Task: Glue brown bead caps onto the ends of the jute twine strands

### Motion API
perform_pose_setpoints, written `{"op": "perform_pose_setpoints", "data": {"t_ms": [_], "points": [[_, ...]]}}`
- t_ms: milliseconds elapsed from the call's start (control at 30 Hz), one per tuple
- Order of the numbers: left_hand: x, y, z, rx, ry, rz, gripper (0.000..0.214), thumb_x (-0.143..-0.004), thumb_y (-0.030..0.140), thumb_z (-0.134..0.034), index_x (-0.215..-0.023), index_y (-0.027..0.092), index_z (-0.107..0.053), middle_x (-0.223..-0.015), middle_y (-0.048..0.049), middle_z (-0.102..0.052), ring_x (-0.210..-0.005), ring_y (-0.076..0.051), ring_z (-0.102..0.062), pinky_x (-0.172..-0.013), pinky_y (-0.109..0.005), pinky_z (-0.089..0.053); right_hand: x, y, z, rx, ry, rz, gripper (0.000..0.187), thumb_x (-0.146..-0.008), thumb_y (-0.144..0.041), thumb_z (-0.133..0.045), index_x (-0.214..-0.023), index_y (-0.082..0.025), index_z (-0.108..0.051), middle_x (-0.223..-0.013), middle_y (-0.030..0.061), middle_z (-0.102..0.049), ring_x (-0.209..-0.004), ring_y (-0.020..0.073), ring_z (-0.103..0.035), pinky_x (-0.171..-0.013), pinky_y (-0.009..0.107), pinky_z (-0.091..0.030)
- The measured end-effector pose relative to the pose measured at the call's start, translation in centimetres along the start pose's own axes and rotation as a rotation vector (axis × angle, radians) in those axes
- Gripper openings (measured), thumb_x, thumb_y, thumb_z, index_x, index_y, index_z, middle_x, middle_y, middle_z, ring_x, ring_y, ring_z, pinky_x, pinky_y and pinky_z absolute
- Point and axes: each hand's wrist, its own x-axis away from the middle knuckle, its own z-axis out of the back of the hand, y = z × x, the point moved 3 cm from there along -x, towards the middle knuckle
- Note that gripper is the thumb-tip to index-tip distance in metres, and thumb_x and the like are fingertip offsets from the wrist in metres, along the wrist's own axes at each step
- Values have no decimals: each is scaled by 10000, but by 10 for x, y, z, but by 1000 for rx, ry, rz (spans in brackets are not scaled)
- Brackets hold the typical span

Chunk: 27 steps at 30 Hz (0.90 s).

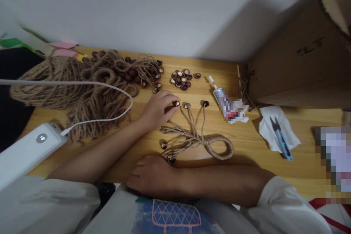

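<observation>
My left hand [159, 109] pinches a brown nut shell half [176, 104] between thumb and forefinger, its pale opening facing outward. A loose cord of a braided jute loop [219, 145] runs up close to it. Other cords of that piece end at a pale-centred shell [187, 105] and a dark shell [205, 104]. Two more shells lie near its left strands, one at the side [163, 145] and one lower down [172, 161]. My right hand [153, 174] rests at the table's front edge beside the strands, its fingers curled in and fingertips hidden.
Shell halves [182, 79] are grouped behind. A glue tube [225, 103] lies to the right, then thread snips [281, 139] on a tissue [264, 126] and a cardboard box [296, 58]. Jute bundles [60, 80], a white power bank [30, 153] and its cable [120, 95] occupy the left.
</observation>
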Motion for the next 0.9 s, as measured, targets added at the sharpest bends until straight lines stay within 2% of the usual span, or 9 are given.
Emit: {"op": "perform_pose_setpoints", "data": {"t_ms": [133,633,900], "points": [[0,0,0,-2,-4,-1,152,-850,186,-568,-978,150,-640,-930,-68,-644,-872,-182,-600,-793,-326,-482,0,0,1,46,18,-17,182,-907,-264,-592,-745,-238,-669,-741,-56,-685,-702,98,-597,-587,228,-430],[0,1,0,-6,2,-9,148,-848,174,-571,-973,144,-644,-922,-65,-644,-867,-176,-601,-792,-318,-484,0,0,-2,36,74,-3,191,-897,-260,-596,-726,-226,-675,-694,-54,-668,-656,109,-591,-543,242,-422],[-1,1,1,-9,-1,-8,148,-849,171,-567,-976,148,-639,-924,-64,-642,-871,-177,-599,-790,-318,-485,-1,-1,0,25,19,9,223,-930,-258,-551,-748,-218,-674,-720,-39,-677,-690,105,-597,-600,234,-438]]}}
